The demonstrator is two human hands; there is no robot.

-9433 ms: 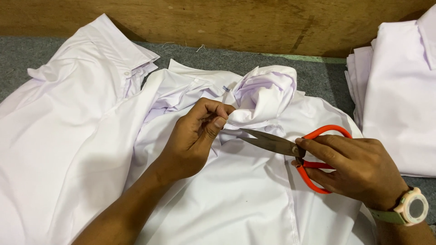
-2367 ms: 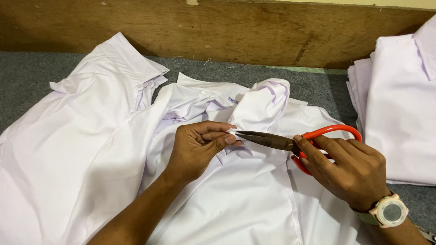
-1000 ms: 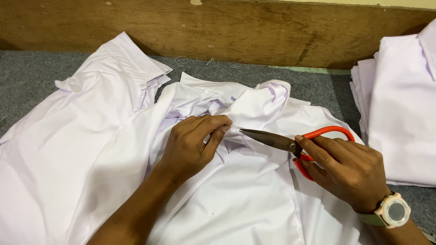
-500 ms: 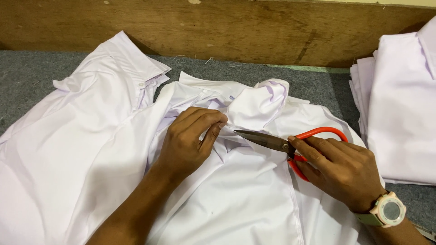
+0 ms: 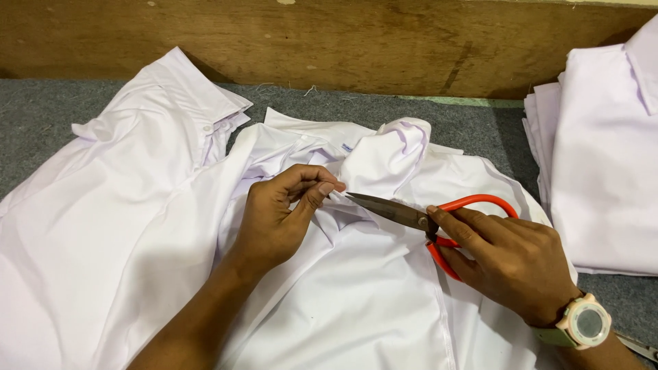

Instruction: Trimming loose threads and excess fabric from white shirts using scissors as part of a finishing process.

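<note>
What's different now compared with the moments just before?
Little. The left hand has re-pinched the white shirt near the blade tips, fingers shifting slightly. The right hand still grips the orange-handled scissors, tips pointing at the pinched cloth as before. The other shirt and the folded stack stayed put.

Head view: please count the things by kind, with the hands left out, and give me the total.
White shirts spread out on the grey surface: 2, one in the middle pinched by the left hand, one at the left
Stack of folded white garments: 1
Scissors with orange handles, in the right hand: 1
Wristwatch: 1
Total: 5
</note>
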